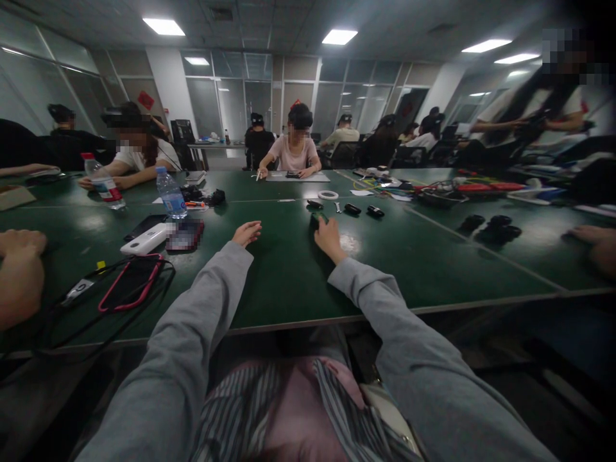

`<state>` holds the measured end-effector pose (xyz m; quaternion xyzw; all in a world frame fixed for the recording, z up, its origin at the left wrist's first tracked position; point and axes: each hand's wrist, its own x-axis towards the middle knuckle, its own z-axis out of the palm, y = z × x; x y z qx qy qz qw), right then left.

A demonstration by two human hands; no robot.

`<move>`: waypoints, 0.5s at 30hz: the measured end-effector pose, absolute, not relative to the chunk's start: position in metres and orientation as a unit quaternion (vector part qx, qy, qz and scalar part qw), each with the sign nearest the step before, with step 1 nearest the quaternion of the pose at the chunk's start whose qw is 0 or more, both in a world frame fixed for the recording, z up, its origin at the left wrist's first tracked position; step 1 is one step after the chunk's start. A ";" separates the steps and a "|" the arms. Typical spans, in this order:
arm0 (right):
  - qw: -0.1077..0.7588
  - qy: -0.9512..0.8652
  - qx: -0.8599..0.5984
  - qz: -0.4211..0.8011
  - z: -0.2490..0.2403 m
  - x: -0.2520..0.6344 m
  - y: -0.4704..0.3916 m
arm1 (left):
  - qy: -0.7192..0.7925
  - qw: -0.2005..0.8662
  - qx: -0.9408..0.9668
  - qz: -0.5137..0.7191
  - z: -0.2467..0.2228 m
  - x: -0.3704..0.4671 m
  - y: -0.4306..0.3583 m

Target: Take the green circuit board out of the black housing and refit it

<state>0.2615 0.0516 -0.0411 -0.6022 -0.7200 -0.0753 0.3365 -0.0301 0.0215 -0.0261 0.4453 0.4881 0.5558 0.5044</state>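
Over the green table, my left hand is held with its fingers stretched out and nothing in them. My right hand is closed around a small dark object with a greenish look; its kind is too small to tell. Just beyond that hand lie several small black oblong objects, among them a left one, a middle one and a right one. Between them is a small silvery piece shaped like a wrench. A white ring, perhaps tape, lies behind.
On the left are a pink-edged phone, a white device, a blue-capped bottle and a red-capped bottle. Cables and black round items lie to the right. Other people sit around the table.
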 end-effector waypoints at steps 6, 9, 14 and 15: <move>0.329 -0.876 -0.345 0.081 -0.046 0.177 0.027 | 0.530 0.378 0.467 0.598 -0.032 -0.023 0.032; 0.347 -0.874 -0.313 0.131 -0.047 0.166 0.022 | 0.514 0.373 0.501 0.588 -0.034 -0.025 0.032; 0.380 -0.850 -0.331 0.155 -0.045 0.171 0.023 | 0.491 0.401 0.500 0.590 -0.036 -0.029 0.031; 0.380 -0.847 -0.337 0.157 -0.044 0.172 0.022 | 0.486 0.410 0.496 0.592 -0.036 -0.029 0.032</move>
